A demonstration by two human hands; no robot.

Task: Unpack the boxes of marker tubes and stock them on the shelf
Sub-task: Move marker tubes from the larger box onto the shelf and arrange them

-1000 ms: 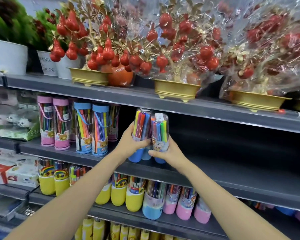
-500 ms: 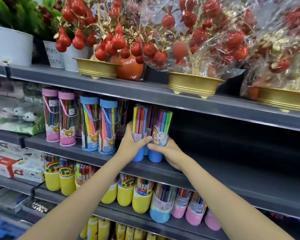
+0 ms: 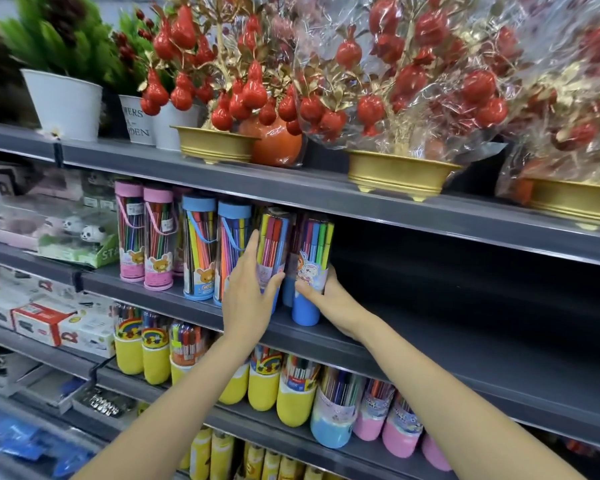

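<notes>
Hands: both were clamped on blue-based marker tubes standing on the grey middle shelf [image 3: 430, 327].
Left hand [image 3: 248, 299]: wrapped around the left tube [image 3: 272, 244], fingers spread up its clear wall, thumb across the front label.
Right hand [image 3: 329, 299]: gripped the right tube [image 3: 312, 258] low down, thumb on its front just above the blue base, the other fingers hidden behind it.
Tubes held: upright, side by side and touching or nearly so; a third blue base showed in the gap between them, further back.
Neighbours: two blue-capped bear tubes [image 3: 200, 247] stood just left of the left hand, then two pink-capped tubes [image 3: 158, 237] further left.
Right of the held tubes: bare shelf.
Shelf above: gold trays of red ornamental fruit [image 3: 399, 174], some in clear wrap, and white plant pots [image 3: 66, 105].
Shelf below: yellow-based marker tubes [image 3: 293, 393], then one blue-based and several pink-based tubes to the right.
</notes>
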